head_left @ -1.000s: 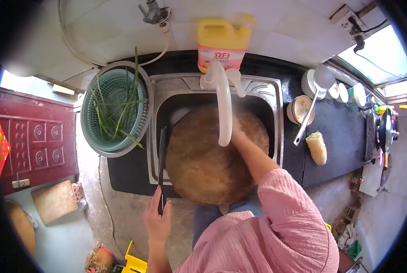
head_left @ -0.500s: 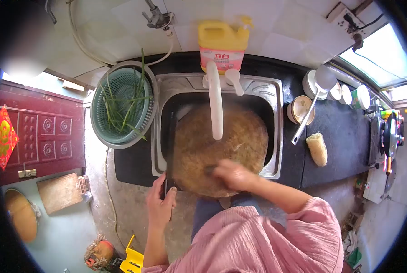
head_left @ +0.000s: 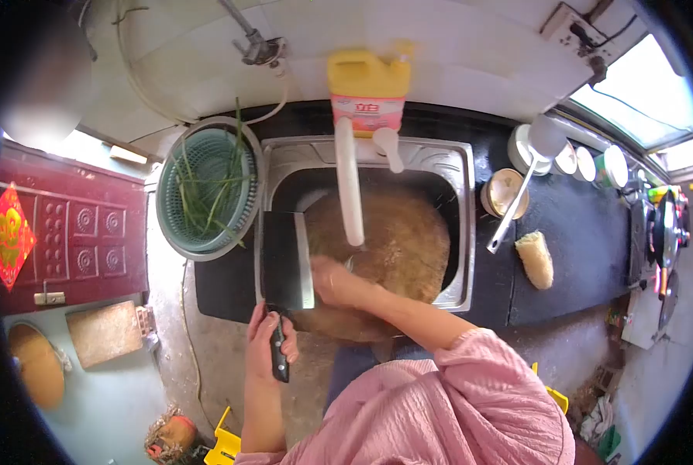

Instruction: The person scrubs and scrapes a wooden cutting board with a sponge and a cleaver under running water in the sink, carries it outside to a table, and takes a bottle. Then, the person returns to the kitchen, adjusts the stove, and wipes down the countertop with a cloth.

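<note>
Bare hands at a sink, parts listed by descending size. The black desk (head_left: 567,232) surrounds a steel sink (head_left: 466,209). The round wooden board (head_left: 412,256) lies across the basin, its near margin overhanging the front rim, toward the person. The white faucet (head_left: 349,186) projects above it. The cleaver (head_left: 283,260) lies at the board's left margin, its long axis running away from the person, broad face upward; the blade overlaps the sink's left rim in this view, and its bright edge faces right, toward the board's middle. The right hand (head_left: 339,284), blurred, is over the board just beside that edge and is the nearer to the board's middle; whether it grips anything cannot be told. The left hand (head_left: 263,353), left of the board, has its fingers wrapped around the cleaver's black handle (head_left: 280,363).
</note>
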Tool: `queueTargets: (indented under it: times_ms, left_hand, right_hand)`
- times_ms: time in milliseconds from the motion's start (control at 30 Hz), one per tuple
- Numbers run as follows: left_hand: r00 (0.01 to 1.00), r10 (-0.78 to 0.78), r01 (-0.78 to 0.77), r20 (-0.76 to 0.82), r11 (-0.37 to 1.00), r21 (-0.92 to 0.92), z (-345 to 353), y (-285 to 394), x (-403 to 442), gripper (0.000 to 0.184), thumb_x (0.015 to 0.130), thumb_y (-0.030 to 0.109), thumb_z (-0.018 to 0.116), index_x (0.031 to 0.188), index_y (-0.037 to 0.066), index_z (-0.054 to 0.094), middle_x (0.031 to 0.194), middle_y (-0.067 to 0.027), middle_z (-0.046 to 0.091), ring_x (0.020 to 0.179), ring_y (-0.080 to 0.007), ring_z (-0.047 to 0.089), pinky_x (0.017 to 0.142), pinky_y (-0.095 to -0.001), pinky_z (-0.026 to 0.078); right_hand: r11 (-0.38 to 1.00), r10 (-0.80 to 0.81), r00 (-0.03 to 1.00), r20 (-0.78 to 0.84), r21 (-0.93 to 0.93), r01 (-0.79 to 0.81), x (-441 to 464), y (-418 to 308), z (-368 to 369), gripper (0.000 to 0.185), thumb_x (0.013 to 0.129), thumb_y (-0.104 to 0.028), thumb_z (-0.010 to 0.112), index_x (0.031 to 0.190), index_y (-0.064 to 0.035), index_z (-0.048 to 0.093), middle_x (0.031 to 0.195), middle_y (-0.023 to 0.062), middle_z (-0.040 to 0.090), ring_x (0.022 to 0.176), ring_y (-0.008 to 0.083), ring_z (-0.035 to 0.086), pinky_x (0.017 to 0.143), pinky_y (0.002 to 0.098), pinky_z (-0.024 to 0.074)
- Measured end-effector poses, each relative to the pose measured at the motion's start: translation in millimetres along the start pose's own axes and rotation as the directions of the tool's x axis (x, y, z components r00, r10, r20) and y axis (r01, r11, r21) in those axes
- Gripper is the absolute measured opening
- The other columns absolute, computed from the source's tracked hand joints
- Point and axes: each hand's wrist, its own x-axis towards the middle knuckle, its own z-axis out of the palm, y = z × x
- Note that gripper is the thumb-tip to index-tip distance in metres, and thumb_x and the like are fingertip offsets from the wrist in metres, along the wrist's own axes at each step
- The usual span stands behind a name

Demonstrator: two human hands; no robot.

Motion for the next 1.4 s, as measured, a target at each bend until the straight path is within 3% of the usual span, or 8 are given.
queueTargets:
  times_ms: [167,367,467,733,833,867,967,1400]
  left_hand:
    - [0.999,0.045,-0.045,0.003,0.997,0.068,3,5,-3,0.024,0.096,0.014,0.047,0.120,0.014,0.046,0.075,-0.0072,0.051,0.047,-0.0140,0.047,0.038,-0.0281,0.038]
    - [0.996,0.094,-0.093,-0.005,0.989,0.115,11,-5,-11,0.033,0.095,0.012,0.048,0.128,0.013,0.044,0.072,-0.0068,0.050,0.046,-0.0144,0.046,0.038,-0.0284,0.038]
    - [0.993,0.103,-0.110,0.050,0.980,0.164,13,-6,-15,0.035,0.095,0.009,0.048,0.129,0.011,0.043,0.071,-0.0068,0.051,0.045,-0.0144,0.046,0.038,-0.0277,0.038]
    - [0.994,0.103,-0.113,0.047,0.920,0.374,3,-17,-14,0.029,0.098,0.011,0.049,0.126,0.007,0.044,0.072,-0.0066,0.053,0.046,-0.0143,0.051,0.039,-0.0282,0.042]
    - [0.994,0.112,-0.111,0.020,0.923,0.367,7,-17,-14,0.028,0.099,0.013,0.049,0.126,0.007,0.044,0.072,-0.0066,0.053,0.046,-0.0137,0.051,0.038,-0.0279,0.042]
    - [0.994,0.110,-0.101,-0.007,0.933,0.346,7,-16,-13,0.030,0.098,0.014,0.050,0.127,0.008,0.044,0.072,-0.0064,0.053,0.046,-0.0131,0.051,0.038,-0.0269,0.042]
    - [0.971,0.239,-0.217,-0.014,0.900,0.378,3,-4,-18,0.033,0.098,0.014,0.050,0.130,0.009,0.043,0.073,-0.0061,0.053,0.046,-0.0129,0.051,0.038,-0.0262,0.041]
    - [0.978,0.209,-0.210,0.030,0.948,0.238,-27,-7,-45,0.035,0.098,0.019,0.053,0.130,0.010,0.042,0.071,-0.0080,0.053,0.043,-0.0148,0.049,0.038,-0.0281,0.040]
  right_hand:
    - [0.984,0.145,0.962,0.230,0.066,-0.165,-73,-12,-122,0.024,0.072,0.003,0.056,0.093,-0.0062,0.060,0.092,0.0174,0.055,0.093,0.0379,0.053,0.081,0.0460,0.0448]
    - [0.532,0.704,0.628,-0.332,-0.339,-0.776,-86,140,-151,0.020,0.075,0.003,0.055,0.092,-0.0048,0.061,0.092,0.0185,0.057,0.095,0.0421,0.054,0.080,0.0482,0.0455]
    - [0.822,0.411,0.786,-0.462,-0.184,-0.538,-41,132,-169,0.020,0.078,-0.002,0.059,0.098,-0.0038,0.058,0.098,0.0221,0.055,0.096,0.0435,0.053,0.081,0.0499,0.0455]
    - [0.613,0.282,0.844,-0.456,-0.591,-0.524,-17,119,-263,0.033,0.082,-0.015,0.063,0.113,-0.0078,0.063,0.114,0.0148,0.062,0.104,0.0381,0.057,0.088,0.0474,0.0473]
    - [0.664,0.641,0.733,-0.229,-0.314,-0.679,-11,88,-208,0.037,0.087,-0.011,0.054,0.123,-0.0043,0.059,0.119,0.0191,0.061,0.105,0.0397,0.059,0.096,0.0440,0.0456]
    - [0.812,0.570,0.794,-0.214,0.294,-0.504,-25,84,-162,0.039,0.091,-0.015,0.050,0.127,-0.0014,0.057,0.123,0.0231,0.059,0.107,0.0389,0.058,0.095,0.0440,0.0457]
    - [0.711,0.579,0.815,0.004,-0.491,-0.503,-7,26,-49,0.053,0.094,-0.036,0.050,0.133,0.0006,0.051,0.134,0.0247,0.052,0.128,0.0384,0.047,0.105,0.0464,0.0396]
    - [0.935,0.322,0.875,0.360,-0.267,-0.234,-74,-65,-126,0.062,0.097,-0.045,0.045,0.143,-0.0055,0.040,0.149,0.0174,0.037,0.140,0.0353,0.031,0.116,0.0465,0.0227]
